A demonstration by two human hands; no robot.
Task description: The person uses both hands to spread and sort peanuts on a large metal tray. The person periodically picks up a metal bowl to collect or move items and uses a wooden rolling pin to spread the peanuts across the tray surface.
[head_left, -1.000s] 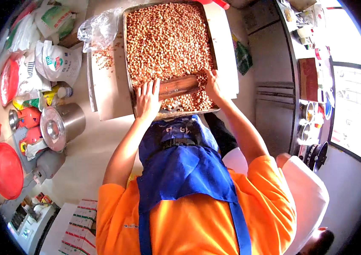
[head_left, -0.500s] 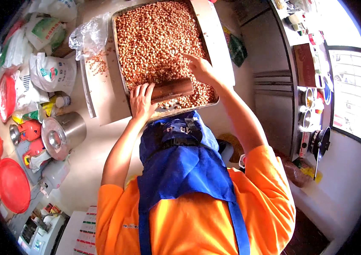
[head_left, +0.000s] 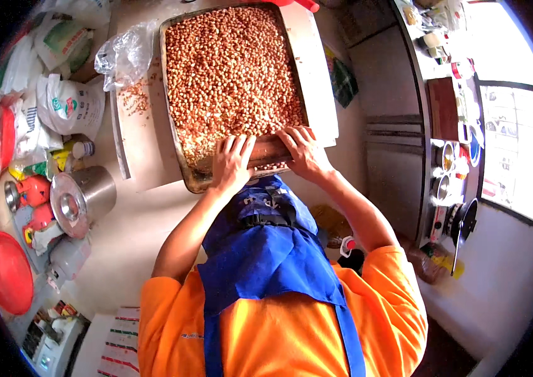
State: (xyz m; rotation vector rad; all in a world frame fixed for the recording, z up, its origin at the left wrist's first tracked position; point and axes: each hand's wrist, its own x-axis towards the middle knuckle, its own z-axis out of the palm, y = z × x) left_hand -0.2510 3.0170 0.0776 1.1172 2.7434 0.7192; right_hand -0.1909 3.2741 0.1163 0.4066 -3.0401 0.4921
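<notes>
A large dark-rimmed tray (head_left: 197,182) is filled with small reddish-brown nuts (head_left: 232,69) that look like peanuts, paler toward the near left. Across the near end of the tray lies a brown wooden block (head_left: 269,151). My left hand (head_left: 234,164) grips its left part, fingers curled over the top. At its right end my right hand (head_left: 307,156) holds it the same way. The block's underside and my thumbs are mostly hidden. A few nuts show between the block and the near rim.
The tray rests on a pale board (head_left: 144,166) with scattered nut skins. A clear plastic bag (head_left: 127,56) lies left of it. Farther left stand a steel pot (head_left: 94,191), a red basin (head_left: 8,273) and white bags (head_left: 70,103). A dark counter edge (head_left: 421,94) runs along the right.
My right hand has come down from above the nuts onto the block's right end. My left hand has shifted right along with the block, which is now nearer me.
</notes>
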